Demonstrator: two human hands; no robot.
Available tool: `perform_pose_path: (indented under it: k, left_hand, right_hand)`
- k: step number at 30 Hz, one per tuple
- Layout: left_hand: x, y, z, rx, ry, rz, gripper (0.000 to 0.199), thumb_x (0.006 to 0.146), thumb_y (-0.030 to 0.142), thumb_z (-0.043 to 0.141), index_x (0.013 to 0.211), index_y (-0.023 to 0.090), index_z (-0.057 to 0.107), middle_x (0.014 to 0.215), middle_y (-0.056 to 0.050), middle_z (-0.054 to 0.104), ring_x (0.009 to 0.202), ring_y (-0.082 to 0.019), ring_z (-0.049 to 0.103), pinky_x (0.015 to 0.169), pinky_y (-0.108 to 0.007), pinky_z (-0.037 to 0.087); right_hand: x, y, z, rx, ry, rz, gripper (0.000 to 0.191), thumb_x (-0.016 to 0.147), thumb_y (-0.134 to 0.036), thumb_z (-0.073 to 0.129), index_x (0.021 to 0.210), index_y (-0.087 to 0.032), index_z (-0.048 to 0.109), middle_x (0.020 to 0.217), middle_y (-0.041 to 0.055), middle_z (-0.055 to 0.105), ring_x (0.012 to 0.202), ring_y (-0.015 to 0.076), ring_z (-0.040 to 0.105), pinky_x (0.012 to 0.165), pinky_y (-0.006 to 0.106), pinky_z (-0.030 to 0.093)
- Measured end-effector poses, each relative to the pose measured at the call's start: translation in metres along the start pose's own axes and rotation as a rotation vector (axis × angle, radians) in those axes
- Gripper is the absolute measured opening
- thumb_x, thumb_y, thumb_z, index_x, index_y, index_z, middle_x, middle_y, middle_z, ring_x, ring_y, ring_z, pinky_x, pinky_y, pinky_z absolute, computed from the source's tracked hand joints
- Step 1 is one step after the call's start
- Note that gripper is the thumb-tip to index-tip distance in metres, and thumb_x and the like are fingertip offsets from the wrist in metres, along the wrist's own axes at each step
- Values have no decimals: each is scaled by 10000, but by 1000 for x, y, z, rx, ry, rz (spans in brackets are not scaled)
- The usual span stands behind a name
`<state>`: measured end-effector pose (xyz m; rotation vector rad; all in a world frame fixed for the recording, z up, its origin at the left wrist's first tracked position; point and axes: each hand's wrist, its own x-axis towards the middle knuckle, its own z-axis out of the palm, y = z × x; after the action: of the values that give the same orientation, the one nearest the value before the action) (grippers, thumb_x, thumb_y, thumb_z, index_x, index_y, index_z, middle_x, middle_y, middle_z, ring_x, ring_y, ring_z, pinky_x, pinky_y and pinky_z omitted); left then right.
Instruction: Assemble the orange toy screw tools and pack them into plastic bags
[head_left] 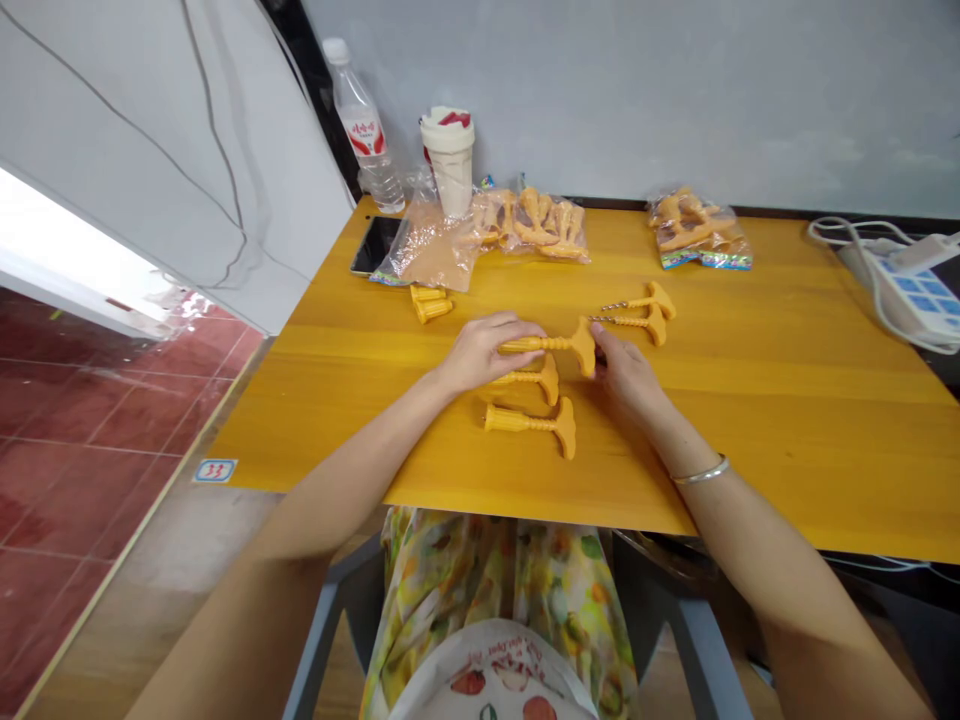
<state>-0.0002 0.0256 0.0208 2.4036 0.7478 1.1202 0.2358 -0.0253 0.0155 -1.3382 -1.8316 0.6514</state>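
My left hand [478, 352] is closed around the ribbed sleeve end of a yellow T-handled hand auger [555, 344], held just above the table. My right hand [628, 370] has its thumb and fingers closed at the crossbar of that same auger. Under the left hand lies a second auger [536, 378], partly covered by the fingers. Nearer to me rests a third sleeved auger [536, 422]. Beyond my right hand are two augers with bare spiral metal tips, an upper one [651, 300] and a lower one [645, 322]. Loose yellow sleeves [431, 304] lie to the left.
Clear bags of yellow tools [551, 228] lie at the back, with another bag [699, 232] farther right. A water bottle [365, 130], a lidded cup [450, 160] and a phone [373, 246] stand or lie back left. A power strip [919, 290] with white cables sits far right.
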Motion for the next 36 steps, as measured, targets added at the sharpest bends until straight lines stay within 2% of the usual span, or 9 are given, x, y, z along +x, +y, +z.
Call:
perform_pose_path:
  k: [2, 4, 8, 11, 17, 23, 33, 36]
  left_hand:
    - [1, -6, -5, -1, 80, -81, 264, 908, 398, 649, 1043, 185, 728, 996, -74, 750, 914, -179, 685, 887, -300, 511]
    - [2, -13, -10, 27, 122, -175, 244, 893, 369, 663, 1041, 183, 722, 1024, -75, 745, 955, -194, 674, 925, -323, 499]
    - [1, -27, -12, 99, 54, -286, 237, 862, 351, 690, 1033, 191, 726, 1017, -72, 718, 996, -221, 644, 954, -366, 488]
    - [-1, -34, -7, 118, -47, -310, 235, 866, 344, 683, 1042, 196, 727, 1014, -70, 708, 1010, -232, 632, 970, -390, 475]
    - [-5, -38, -2, 105, -200, -310, 216, 887, 320, 645, 1068, 222, 708, 1061, -55, 708, 1063, -232, 613, 1029, -420, 436]
    - [-3, -33, -1, 127, -258, -310, 247, 873, 327, 663, 1098, 239, 713, 1084, -60, 687, 1075, -242, 604, 1038, -440, 430]
    - [-2, -26, 0, 134, -263, -274, 388, 867, 399, 688, 1191, 186, 681, 1119, -103, 651, 1092, -263, 588, 1022, -416, 433]
    - [-1, -26, -12, 184, -179, -249, 390, 887, 461, 657, 1180, 205, 676, 1098, -91, 648, 1079, -257, 579, 1004, -398, 434]
  right_hand:
    - [1, 0, -4, 18, 29, 111, 687, 1005, -646, 250, 553, -218, 540, 444, -10, 378, 438, 140, 391, 478, 311, 347]
    - [1, -1, -4, -31, 21, 115, 627, 989, -643, 340, 624, -208, 606, 478, -18, 422, 464, 134, 409, 506, 299, 359]
    - [-3, -4, 5, -209, -161, -167, 403, 996, -513, 456, 995, -210, 721, 783, 39, 670, 673, 165, 591, 646, 292, 454]
    - [-6, -6, 11, -336, -287, -292, 324, 994, -422, 505, 1164, -234, 708, 897, 64, 682, 746, 171, 624, 698, 292, 469]
    - [-8, -9, 10, -317, -345, -323, 286, 990, -371, 526, 1143, -229, 722, 888, 67, 671, 745, 161, 620, 702, 283, 473]
    - [-8, -9, 9, -278, -342, -334, 274, 980, -373, 541, 1099, -211, 727, 812, 49, 659, 685, 153, 594, 657, 279, 458]
    - [-8, -11, 8, -224, -359, -310, 292, 975, -399, 552, 1112, -210, 728, 781, 32, 651, 652, 136, 575, 629, 264, 442]
    - [-5, -7, 0, -183, -349, -252, 322, 979, -431, 536, 1135, -214, 715, 797, 26, 685, 629, 135, 577, 614, 266, 446]
